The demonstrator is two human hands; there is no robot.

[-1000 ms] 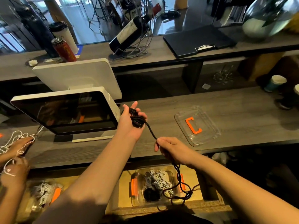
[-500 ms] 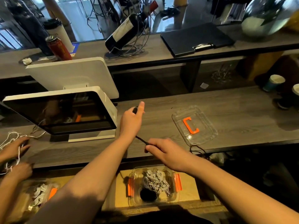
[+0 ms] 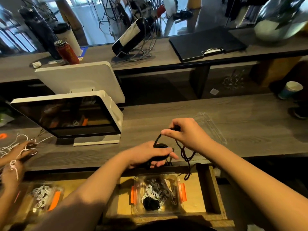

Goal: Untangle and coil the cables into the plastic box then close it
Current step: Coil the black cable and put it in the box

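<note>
My left hand (image 3: 150, 155) grips a bundle of coiled black cable (image 3: 160, 156) above the counter's front edge. My right hand (image 3: 185, 133) pinches a loop of the same cable just above and right of the bundle. A loose tail of the cable hangs down past the edge towards the clear plastic box (image 3: 138, 205). The box has orange clips and stands open on the lower shelf, holding white and grey cables and a black coil. Its clear lid (image 3: 212, 126) lies on the counter, partly hidden behind my right hand.
A white point-of-sale screen (image 3: 66, 115) stands on the counter to the left. Another person's hands (image 3: 15, 157) work white cord at the far left, above a second box (image 3: 43, 197). A paper cup (image 3: 290, 90) sits far right. A wine bottle, a can and a black folder rest on the upper ledge.
My left hand has come back and down to the counter's front edge with the cable bundle. My right hand has risen forward, bringing a loop over the bundle. The hanging tail is shorter.
</note>
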